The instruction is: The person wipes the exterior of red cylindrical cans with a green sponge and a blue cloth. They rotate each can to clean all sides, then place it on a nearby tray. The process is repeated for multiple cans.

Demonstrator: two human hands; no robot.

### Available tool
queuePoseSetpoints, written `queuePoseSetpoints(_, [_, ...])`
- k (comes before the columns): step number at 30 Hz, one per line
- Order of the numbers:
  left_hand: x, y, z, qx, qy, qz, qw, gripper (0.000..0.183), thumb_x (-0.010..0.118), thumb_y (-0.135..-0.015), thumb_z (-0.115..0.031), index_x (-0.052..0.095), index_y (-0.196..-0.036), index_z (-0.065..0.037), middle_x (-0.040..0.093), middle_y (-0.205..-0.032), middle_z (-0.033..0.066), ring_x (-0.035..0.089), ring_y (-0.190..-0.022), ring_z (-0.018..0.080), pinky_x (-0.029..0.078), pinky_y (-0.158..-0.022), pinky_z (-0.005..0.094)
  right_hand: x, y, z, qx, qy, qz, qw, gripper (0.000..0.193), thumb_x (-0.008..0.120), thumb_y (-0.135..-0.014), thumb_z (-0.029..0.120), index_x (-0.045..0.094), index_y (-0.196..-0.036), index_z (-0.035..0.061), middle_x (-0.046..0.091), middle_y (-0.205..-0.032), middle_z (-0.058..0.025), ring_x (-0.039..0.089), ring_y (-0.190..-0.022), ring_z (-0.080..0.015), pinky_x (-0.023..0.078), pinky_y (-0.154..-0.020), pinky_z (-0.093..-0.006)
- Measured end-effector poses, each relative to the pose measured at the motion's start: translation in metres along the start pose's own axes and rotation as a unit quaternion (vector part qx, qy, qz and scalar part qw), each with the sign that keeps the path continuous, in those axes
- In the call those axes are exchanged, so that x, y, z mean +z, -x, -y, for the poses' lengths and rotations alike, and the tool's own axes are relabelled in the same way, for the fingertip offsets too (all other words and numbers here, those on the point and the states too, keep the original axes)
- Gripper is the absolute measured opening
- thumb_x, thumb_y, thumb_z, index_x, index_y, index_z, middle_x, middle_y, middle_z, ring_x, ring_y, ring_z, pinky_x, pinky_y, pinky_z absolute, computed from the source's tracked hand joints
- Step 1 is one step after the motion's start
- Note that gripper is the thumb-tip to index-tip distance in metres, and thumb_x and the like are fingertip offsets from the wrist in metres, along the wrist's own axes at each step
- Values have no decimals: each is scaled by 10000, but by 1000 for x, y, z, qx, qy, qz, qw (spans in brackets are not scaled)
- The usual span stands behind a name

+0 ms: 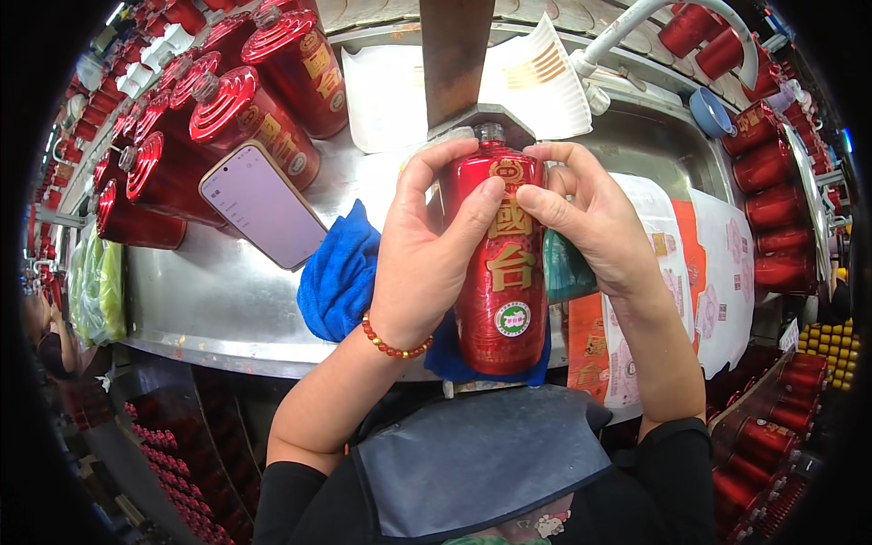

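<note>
A glossy red bottle [495,309] with raised gold characters and a round green-and-white sticker lies in front of me, its neck pointing away. My left hand [431,227] grips its left shoulder, the thumb pressed on the front. On the opposite shoulder, my right hand [590,213] rests with its thumb near the gold lettering and its fingers curled behind. Under the bottle's base shows a blue cloth. A crumpled blue towel [341,272] lies left of my left wrist. Something translucent green [565,268] sits beneath my right hand.
Several red bottles [259,123] stand at the left behind a phone [263,204]. Printed decal sheets [672,272] lie at the right. A metal post [457,54] rises ahead between white papers [536,77]. A blue bowl [710,113] sits by the metal basin at the far right.
</note>
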State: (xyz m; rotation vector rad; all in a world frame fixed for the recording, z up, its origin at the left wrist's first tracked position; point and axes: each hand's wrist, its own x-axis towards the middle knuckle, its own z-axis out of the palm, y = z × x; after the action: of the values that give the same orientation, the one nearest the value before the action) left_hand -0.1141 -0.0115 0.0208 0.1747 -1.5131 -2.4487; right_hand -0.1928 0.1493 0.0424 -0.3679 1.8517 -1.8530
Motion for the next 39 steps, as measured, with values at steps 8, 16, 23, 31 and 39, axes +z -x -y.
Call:
queuePoseSetpoints(8, [-4,-3,3,-9,-29,2,1000,445,722,-981,-129,522,-1361,-16,553,-1285,81,570,-1186,139,495,-1001,291,-5,-2,0,11,-2,13,1000,552,821,-907,255,565,-1316,-14,497,-752,75,501,-735,-18,392,-667,-179])
queuePoseSetpoints(16, [-5,1,0,-14,-19,17,1000,470,698,-996,-126,491,-1406,-25,553,-1289,73,555,-1214,145,486,-1025,298,-5,-4,4,6,34,25,999,527,831,-899,264,590,-1272,-19,537,-722,56,514,-685,-28,394,-623,-197])
queuePoseSetpoints(23, [-7,-8,-2,-37,-25,-4,999,344,690,-1008,-167,587,-1298,-14,565,-1278,82,573,-1167,140,493,-998,291,-7,-14,17,41,75,24,996,516,830,-896,314,612,-1219,-25,613,-737,20,552,-712,-42,410,-642,-201])
queuePoseSetpoints(31, [-7,-10,3,-23,-40,3,999,338,702,-1001,-186,599,-1272,-14,601,-1220,84,580,-1143,142,491,-999,293,-8,-14,10,29,37,44,998,490,794,-932,318,603,-1230,-19,643,-781,-5,591,-762,-56,438,-684,-204])
queuePoseSetpoints(39, [-20,-7,3,-35,-87,56,994,568,750,-960,-243,495,-1416,-19,495,-1400,150,501,-1320,216,424,-1114,351,-52,-31,27,38,16,70,997,450,604,-1053,419,666,-1218,5,691,-877,-12,637,-688,-62,537,-686,-194])
